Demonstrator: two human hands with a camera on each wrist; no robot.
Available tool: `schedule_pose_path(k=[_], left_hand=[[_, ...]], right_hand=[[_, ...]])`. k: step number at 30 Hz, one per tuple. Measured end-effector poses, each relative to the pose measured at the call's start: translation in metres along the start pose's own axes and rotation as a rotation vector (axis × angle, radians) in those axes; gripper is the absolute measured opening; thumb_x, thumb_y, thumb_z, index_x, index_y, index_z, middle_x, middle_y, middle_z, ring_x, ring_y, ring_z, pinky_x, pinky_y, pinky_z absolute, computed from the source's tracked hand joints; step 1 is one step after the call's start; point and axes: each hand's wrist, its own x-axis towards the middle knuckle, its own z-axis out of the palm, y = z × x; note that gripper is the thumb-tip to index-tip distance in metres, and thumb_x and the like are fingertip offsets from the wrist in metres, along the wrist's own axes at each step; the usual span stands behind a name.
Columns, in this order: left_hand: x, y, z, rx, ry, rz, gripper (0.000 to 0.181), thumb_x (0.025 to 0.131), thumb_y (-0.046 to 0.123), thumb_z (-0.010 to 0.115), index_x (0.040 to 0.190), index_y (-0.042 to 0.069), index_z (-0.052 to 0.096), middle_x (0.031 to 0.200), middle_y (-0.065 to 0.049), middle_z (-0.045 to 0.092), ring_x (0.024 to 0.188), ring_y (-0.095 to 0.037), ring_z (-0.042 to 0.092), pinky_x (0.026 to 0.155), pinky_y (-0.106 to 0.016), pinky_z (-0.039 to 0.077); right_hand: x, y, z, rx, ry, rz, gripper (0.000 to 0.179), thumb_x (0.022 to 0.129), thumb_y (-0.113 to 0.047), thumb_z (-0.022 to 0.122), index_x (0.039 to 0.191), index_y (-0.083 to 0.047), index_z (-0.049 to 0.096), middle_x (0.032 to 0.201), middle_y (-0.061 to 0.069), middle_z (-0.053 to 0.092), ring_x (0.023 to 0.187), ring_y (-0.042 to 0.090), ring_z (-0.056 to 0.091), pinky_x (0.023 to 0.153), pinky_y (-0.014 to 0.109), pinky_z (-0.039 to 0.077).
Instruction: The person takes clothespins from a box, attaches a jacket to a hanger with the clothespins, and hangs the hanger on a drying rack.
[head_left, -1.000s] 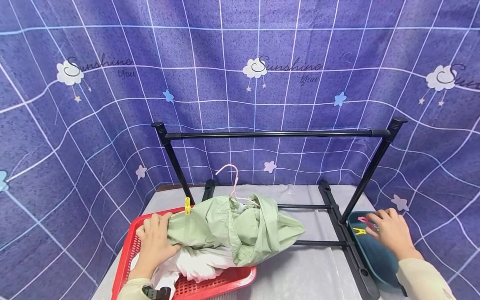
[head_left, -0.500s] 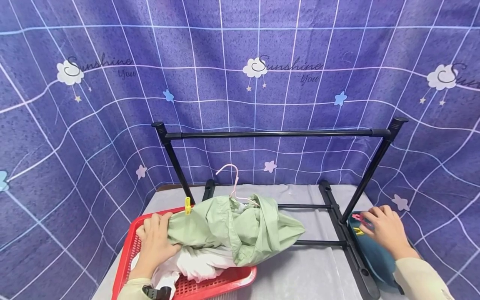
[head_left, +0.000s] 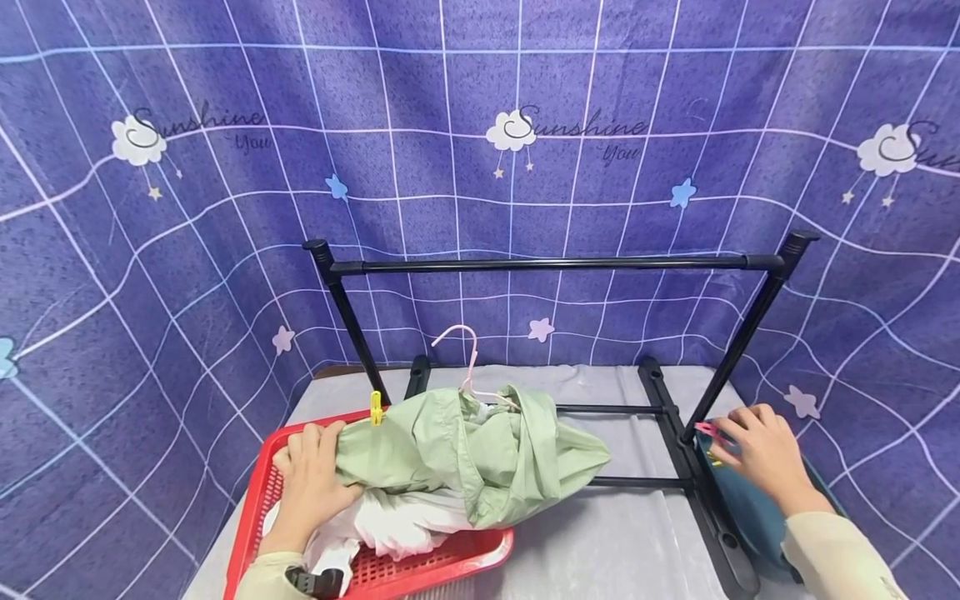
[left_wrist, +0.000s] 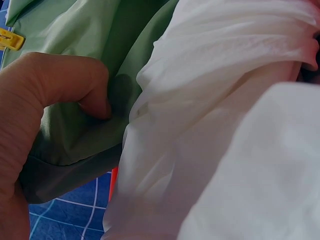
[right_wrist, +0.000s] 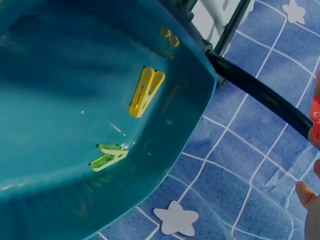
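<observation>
My left hand (head_left: 311, 479) grips the left end of a light green garment (head_left: 427, 446), its thumb bent over the fabric in the left wrist view. A yellow clothespin (head_left: 377, 408) is clipped to the garment close to that hand. From the garment's neck rises the hook of a pink hanger (head_left: 474, 350). Over at the right, my right hand (head_left: 765, 454) pinches a pink clothespin (head_left: 703, 428) above the far end of a teal basin (head_left: 757, 512). Inside the basin, the right wrist view shows another yellow clothespin (right_wrist: 146, 92) and a green one (right_wrist: 109, 157).
Under the garment, a red basket (head_left: 258, 500) holds white cloth (head_left: 408, 521). A black rack stands behind, with its top bar (head_left: 555, 265) across the middle and its right foot (head_left: 708, 508) beside the basin. A blue-purple curtain (head_left: 600, 92) hangs around the table.
My right hand has moved left, toward the rack's right post, carrying the pink clothespin from over the basin. My left hand and the garment have stayed in place.
</observation>
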Motion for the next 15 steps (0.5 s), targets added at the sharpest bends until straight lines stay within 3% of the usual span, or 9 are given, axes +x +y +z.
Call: schedule_pose_path(k=[7, 15], left_hand=[[0.0, 0.001, -0.001, -0.005, -0.006, -0.005, 0.095, 0.035, 0.022, 0.085, 0.121, 0.001, 0.05, 0.095, -0.016, 0.041, 0.085, -0.038, 0.033, 0.069, -0.055, 0.022], [0.0, 0.002, -0.002, -0.01, -0.016, -0.017, 0.096, 0.036, 0.021, 0.086, 0.122, 0.001, 0.05, 0.096, -0.017, 0.041, 0.086, -0.039, 0.033, 0.07, -0.055, 0.022]], right_hand=[[0.008, -0.005, 0.0, 0.01, 0.021, -0.037, 0.041, 0.085, -0.042, 0.048, 0.082, -0.008, 0.069, 0.08, 0.011, 0.054, 0.073, 0.039, 0.047, 0.053, 0.05, 0.034], [0.017, -0.011, -0.001, 0.023, 0.014, -0.036, 0.065, 0.098, -0.058, 0.032, 0.084, -0.007, 0.07, 0.08, 0.013, 0.057, 0.076, 0.039, 0.049, 0.057, 0.052, 0.036]])
